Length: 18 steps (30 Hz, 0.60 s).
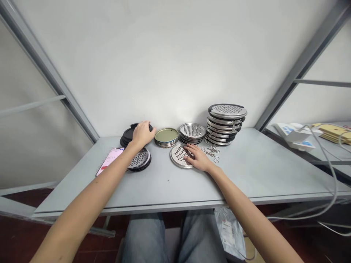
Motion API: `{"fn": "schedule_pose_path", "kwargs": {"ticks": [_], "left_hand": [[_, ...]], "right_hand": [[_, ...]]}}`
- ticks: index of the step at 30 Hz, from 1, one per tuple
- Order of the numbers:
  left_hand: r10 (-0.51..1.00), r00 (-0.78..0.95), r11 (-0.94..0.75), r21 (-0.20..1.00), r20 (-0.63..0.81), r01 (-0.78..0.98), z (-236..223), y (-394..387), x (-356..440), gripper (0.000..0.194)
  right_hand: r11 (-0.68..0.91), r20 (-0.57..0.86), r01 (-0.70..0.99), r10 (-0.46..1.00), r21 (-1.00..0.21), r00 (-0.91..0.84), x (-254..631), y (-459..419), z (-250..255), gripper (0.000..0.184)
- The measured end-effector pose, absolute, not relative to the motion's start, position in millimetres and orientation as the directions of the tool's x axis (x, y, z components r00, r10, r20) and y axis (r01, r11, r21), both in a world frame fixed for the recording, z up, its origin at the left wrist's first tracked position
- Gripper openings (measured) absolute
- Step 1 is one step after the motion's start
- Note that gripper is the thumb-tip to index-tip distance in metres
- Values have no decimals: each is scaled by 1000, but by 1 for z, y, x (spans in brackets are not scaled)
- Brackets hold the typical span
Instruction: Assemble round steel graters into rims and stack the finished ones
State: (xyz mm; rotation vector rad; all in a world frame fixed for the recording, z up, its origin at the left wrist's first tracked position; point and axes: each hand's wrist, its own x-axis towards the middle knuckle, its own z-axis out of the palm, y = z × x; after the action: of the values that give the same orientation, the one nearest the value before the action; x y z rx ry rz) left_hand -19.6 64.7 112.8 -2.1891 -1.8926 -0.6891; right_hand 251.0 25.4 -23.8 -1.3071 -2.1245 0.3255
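Note:
My left hand reaches to the back left of the table, its fingers curled over a black round plastic part at a stack of black discs. Part of what it grips is hidden behind the fingers. My right hand lies with fingers spread on a perforated round metal grater plate, which is flat on the table. Beneath my left forearm is a grater disc with a black rim. Between the hands, farther back, stand a stack of gold-green round lids and a stack of silver grater plates.
A tall stack of black-rimmed grater discs stands at the back right, with small metal clips beside it. A phone lies at the left. White cables hang by the neighbouring table, and a plastic bag is below the edge.

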Motion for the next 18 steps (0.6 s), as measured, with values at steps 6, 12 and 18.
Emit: {"fn": "schedule_pose_path", "kwargs": {"ticks": [6, 12, 18], "left_hand": [[961, 80, -104, 77, 266, 992, 95, 96, -22, 28], [952, 76, -116, 121, 296, 986, 82, 99, -22, 27], [934, 149, -197, 119, 326, 973, 80, 96, -27, 25]], "right_hand": [[471, 376, 718, 875, -512, -306, 251, 25, -23, 59], [471, 370, 730, 875, -495, -314, 250, 26, -21, 59], [485, 400, 711, 865, -509, -304, 250, 27, -23, 57]]}}
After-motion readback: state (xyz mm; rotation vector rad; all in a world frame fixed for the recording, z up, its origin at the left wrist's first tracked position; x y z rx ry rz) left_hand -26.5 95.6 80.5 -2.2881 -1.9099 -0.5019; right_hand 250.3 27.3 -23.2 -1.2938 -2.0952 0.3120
